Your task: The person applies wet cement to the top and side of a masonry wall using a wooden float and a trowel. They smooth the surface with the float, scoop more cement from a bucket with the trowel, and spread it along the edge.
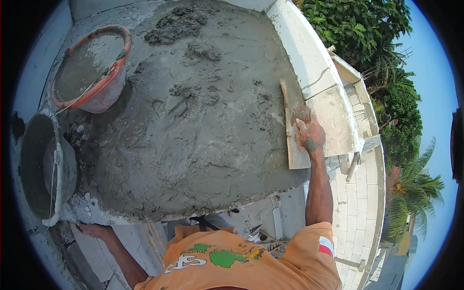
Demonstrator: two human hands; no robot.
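My right hand (pixel 312 134), smeared with mortar, is closed round the handle of a wooden float (pixel 296 152). The float's long board lies along the right side of a wet grey mortar layer (pixel 203 130), close to the white block wall (pixel 326 99). Down at the lower left, my left hand (pixel 94 230) is stretched out with its fingers against the near edge of the slab, below the mortar. It holds no tool that I can see, and its fingertips are partly hidden.
An orange-rimmed bucket (pixel 110 92) with grey wet contents stands on the far left. Nearer, a dark bucket (pixel 67 166) tilts beside the slab edge. Loose mortar clumps (pixel 176 26) lie at the back. Past the near edge there is a drop, with debris (pixel 261 237) below.
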